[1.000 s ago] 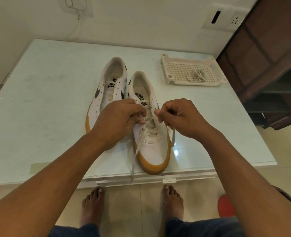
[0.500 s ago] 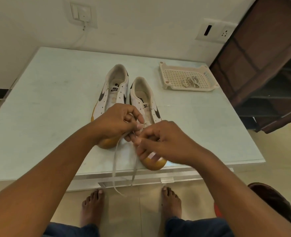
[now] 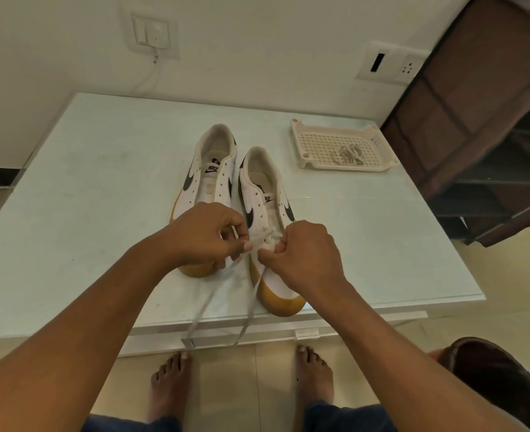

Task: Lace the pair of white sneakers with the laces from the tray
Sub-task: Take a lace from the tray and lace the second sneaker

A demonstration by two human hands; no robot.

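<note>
Over the near sneaker [image 3: 259, 194], left hand [image 3: 204, 235] and right hand [image 3: 307, 257] grips pinch its lace [image 3: 265, 237].

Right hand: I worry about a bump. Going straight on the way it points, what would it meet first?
Probably the left hand, whose fingertips sit just ahead of the right hand; both pinch the lace. Depth is unclear.

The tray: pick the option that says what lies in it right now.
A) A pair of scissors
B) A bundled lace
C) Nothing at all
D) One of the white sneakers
B: only a bundled lace lies on the grid floor of the tray.
</note>
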